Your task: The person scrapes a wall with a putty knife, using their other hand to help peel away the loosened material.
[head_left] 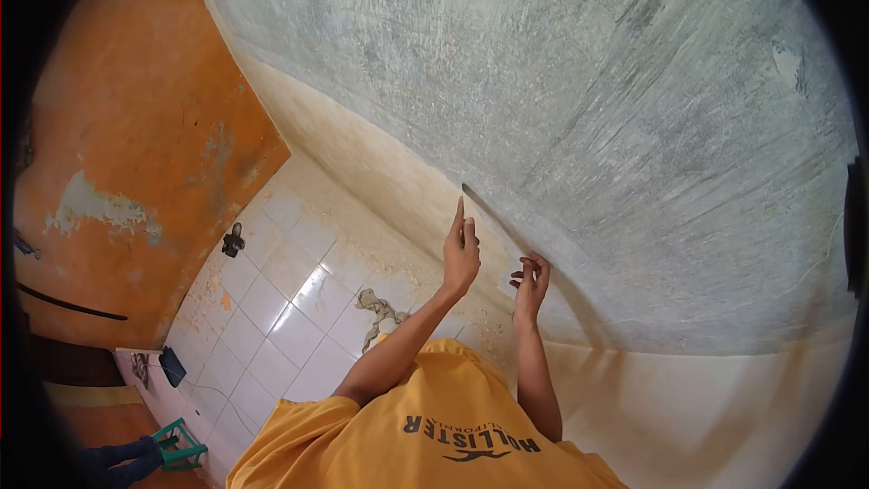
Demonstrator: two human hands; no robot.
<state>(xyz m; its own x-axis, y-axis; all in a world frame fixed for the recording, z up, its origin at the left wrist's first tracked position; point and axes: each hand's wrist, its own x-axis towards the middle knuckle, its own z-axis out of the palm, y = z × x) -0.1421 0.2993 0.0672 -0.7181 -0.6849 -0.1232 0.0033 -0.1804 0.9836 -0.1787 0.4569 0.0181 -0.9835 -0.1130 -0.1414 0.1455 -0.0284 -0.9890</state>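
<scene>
Index finger and thumb extended, my left hand (462, 256) is held up near the border between the cream lower wall (371, 158) and the rough grey wall (543, 81). Its fingertip is just below the end of a thin dark line or strip (489, 210), and nothing shows in the hand. To the right, my right hand (532, 288) is near the lower end of that line, with its fingers bent together. Whatever is between those fingers is too small to make out. Whether either hand touches the wall is unclear.
An orange wall (163, 109) with peeling paint stands at the left. On the white tiled floor (272, 358) are a crumpled cloth (376, 310) and a small dark object (233, 240). A green stool (181, 445) and a person's legs (122, 459) show at the lower left.
</scene>
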